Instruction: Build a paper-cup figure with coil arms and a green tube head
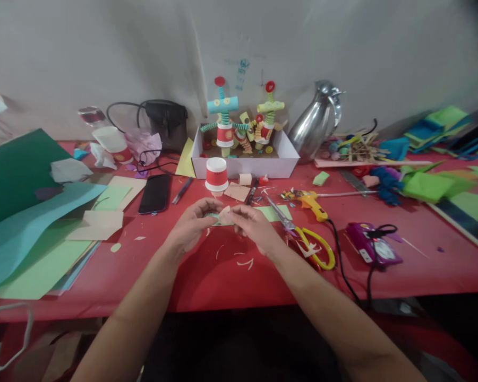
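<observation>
Left hand (191,228) and right hand (253,225) pinch a small paper piece (224,215) between them just above the table (223,281), seemingly early work: two finished figures (224,122) stand in the box (242,167) behind, while cup (216,174), scissors (311,243) and glue gun (311,202) sit untouched nearby.

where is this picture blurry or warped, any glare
Head view: sharp mid-frame, where left hand and right hand pinch a small pale paper piece; right edge smeared, top-right corner dark; red table bows; highlights on the shiny silver metal jug.
</observation>
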Demonstrator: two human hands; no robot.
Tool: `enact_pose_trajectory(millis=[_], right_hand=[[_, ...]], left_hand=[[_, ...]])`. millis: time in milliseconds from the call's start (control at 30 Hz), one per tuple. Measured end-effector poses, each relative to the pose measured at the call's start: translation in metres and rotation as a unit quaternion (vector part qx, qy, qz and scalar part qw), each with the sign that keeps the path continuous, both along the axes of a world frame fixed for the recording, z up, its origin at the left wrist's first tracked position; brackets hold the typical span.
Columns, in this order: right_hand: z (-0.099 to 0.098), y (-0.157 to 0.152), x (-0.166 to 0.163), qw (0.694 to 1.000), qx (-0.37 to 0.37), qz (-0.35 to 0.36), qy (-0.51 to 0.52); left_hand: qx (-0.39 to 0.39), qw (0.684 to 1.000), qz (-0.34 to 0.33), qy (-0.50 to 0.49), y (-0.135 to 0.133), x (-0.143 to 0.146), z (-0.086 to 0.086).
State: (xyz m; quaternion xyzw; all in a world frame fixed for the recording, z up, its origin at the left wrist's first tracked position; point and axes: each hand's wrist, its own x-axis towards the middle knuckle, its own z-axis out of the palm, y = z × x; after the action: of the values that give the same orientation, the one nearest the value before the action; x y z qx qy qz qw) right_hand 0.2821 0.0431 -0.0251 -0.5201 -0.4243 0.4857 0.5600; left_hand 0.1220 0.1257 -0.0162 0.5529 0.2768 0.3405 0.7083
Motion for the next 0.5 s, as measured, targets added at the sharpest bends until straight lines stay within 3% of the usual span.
enact_pose_trajectory(millis=[167, 267, 500], right_hand=[[-0.0009, -0.0004, 0.0016, 0.995, 0.054, -0.073, -0.046], [0.0023, -0.0024, 0.005, 0.99, 0.059, -0.125, -0.012], [0.0065, -0.0058, 0.0054, 0.984, 0.134, -0.058, 0.099]], left_hand=[[-0.008, 1.0, -0.011, -0.003, 0.0003, -0.0005, 0.0003], [-0.018, 1.0, -0.012, -0.017, 0.001, -0.0023, 0.002], [-0.05, 0.997, -0.042, -0.049, 0.0035, -0.0063, 0.0021]])
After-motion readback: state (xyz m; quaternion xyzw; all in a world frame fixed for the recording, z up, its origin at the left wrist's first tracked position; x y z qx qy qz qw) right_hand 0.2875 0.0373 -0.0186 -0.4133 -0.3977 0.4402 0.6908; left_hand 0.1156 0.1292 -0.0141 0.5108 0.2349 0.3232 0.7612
